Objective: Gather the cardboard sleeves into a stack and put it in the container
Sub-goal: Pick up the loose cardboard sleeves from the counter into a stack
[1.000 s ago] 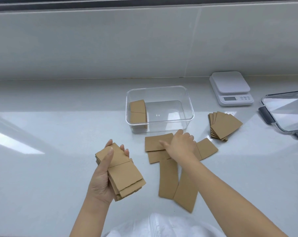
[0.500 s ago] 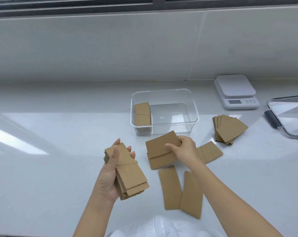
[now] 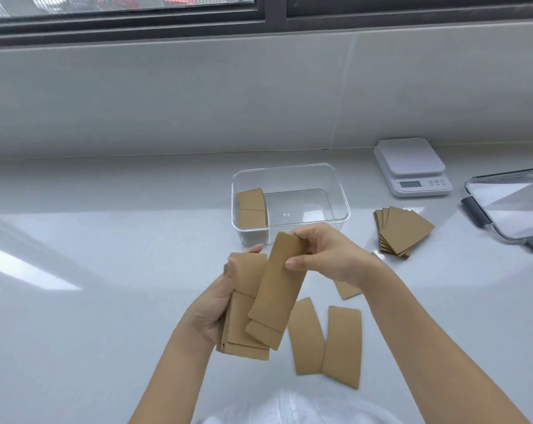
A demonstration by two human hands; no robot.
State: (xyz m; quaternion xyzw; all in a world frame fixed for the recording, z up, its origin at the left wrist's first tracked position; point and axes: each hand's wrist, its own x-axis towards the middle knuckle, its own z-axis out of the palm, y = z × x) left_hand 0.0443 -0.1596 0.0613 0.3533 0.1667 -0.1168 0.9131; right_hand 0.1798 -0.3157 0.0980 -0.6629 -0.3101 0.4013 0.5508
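Observation:
My left hand (image 3: 211,307) grips a stack of brown cardboard sleeves (image 3: 244,319) above the counter. My right hand (image 3: 329,255) holds two more sleeves (image 3: 279,289) by their top end and lays them against that stack. Two loose sleeves (image 3: 326,338) lie flat on the counter below my hands, and part of another (image 3: 346,290) shows under my right wrist. The clear plastic container (image 3: 341,206) stands just beyond my hands with a small stack of sleeves (image 3: 252,208) at its left end.
A fanned pile of sleeves (image 3: 401,234) lies right of the container. A white kitchen scale (image 3: 412,166) stands at the back right. The container's clear lid (image 3: 513,206) with grey clips lies at the far right. A wall and window run behind the counter.
My right hand lifted two sleeves off the counter and carried them left onto the stack in my left hand. The left hand raised its stack toward the right hand.

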